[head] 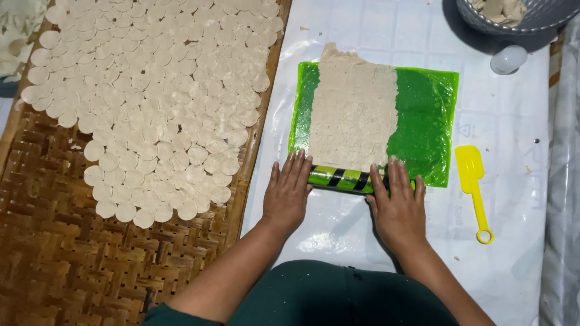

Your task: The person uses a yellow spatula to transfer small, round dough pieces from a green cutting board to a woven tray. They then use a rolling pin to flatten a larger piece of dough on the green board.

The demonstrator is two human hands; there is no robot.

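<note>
Work surface: white plastic sheeting (pixel 374 36) is spread over the floor, right half of the frame; a woven bamboo tray (pixel 72 253) lies alongside it at left.
Tray load: cut dough discs (pixel 157 90) are laid in close, overlapping rows over the upper part of the tray; the lower part shows bare weave.
Dough sheet: a pale dough sheet (pixel 353 111) lies on a green plastic mat (pixel 426 127), centre of the frame; its far edge is ragged and overhangs the mat slightly.
Roller: a green roller with black stripes (pixel 341 178) sits at the near edge of the dough, across the mat.
Left hand: the left hand (pixel 287 193) is laid flat, fingers extended and close together, on the roller's left end.
Right hand: the right hand (pixel 397 205) is laid flat likewise, fingers slightly spread, on the right end.
Technique: pressure is best applied equally through both palms, with the roller kept square to the mat, so that thickness remains even; this is a judgement.
Nearby items: a yellow plastic spatula (pixel 474 190) lies right of the mat; a grey basket (pixel 513 18) with dough scraps stands at upper right, a pale round object (pixel 509 59) just below it.
</note>
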